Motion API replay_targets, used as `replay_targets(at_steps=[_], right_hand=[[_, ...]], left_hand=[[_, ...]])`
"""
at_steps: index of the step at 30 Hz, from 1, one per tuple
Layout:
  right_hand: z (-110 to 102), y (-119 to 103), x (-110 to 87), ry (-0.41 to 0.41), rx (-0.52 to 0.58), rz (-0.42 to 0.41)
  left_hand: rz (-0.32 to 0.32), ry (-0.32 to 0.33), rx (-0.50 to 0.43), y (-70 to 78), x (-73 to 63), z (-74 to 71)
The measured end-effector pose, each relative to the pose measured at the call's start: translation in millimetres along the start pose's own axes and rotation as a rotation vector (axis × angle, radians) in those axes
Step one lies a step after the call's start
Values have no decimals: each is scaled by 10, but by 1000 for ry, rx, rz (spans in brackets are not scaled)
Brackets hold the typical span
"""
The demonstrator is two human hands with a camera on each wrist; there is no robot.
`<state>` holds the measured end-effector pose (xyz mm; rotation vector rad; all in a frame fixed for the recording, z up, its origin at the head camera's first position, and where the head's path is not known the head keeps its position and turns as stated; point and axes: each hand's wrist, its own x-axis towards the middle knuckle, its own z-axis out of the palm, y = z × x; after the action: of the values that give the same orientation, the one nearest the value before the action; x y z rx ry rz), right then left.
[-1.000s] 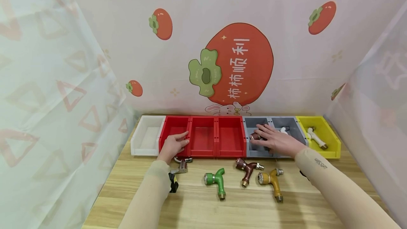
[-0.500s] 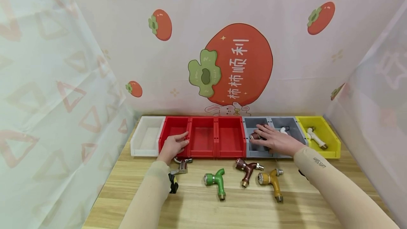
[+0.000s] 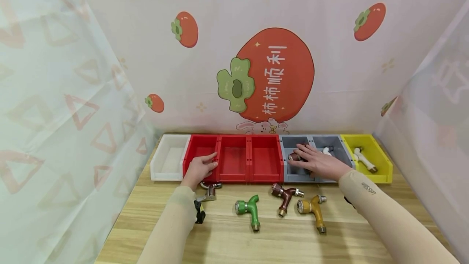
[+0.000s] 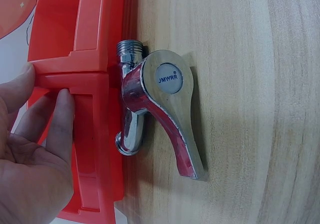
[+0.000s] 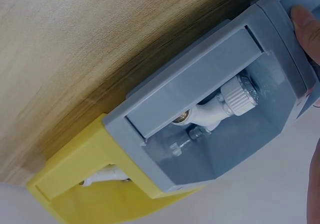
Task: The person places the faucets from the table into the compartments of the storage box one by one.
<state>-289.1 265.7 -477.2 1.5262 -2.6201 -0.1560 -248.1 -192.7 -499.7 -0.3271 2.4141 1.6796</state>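
- The left hand [image 3: 199, 169] is at the left red bin [image 3: 200, 144], fingertips touching the wall it shares with the middle red bin [image 3: 233, 162]; whether they pinch that wall I cannot tell.
- The right hand [image 3: 318, 162] is over the left grey bin [image 3: 294, 139], its fingers extended and spread above the binned maroon tap [image 3: 294, 157]; how firmly they press is hidden.
- That tap lies in the left grey bin, mostly covered, its knob showing past the fingers.
- The chrome tap [image 4: 145, 91] lies on the worktop [image 3: 286, 245], close against the front of the red bins, near the left hand.
- 3 more taps lie nearby: the green tap [image 3: 252, 207], the loose maroon tap [image 3: 286, 194] and the yellow tap [image 3: 316, 210].
- 1 white tap [image 5: 215, 111] lies in the right grey bin [image 3: 329, 141].
- Another, the slim tap [image 3: 364, 160], lies in the yellow bin [image 3: 382, 176].
- The white bin [image 3: 165, 174] ends the row of 7 at left.
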Motion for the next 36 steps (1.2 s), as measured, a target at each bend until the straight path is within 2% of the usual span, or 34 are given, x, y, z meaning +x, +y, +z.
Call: replay_targets(at_steps=[7, 17, 23, 36], right_hand=[[5, -6, -8, 26, 2, -9], [-9, -8, 0, -33, 5, 21], [17, -13, -15, -30, 16, 28], [111, -53, -107, 100, 6, 9]], left_hand=[[-5, 1, 1, 0, 2, -1], [2, -5, -3, -3, 0, -3], [2, -4, -2, -12, 11, -5], [4, -5, -16, -16, 9, -2]])
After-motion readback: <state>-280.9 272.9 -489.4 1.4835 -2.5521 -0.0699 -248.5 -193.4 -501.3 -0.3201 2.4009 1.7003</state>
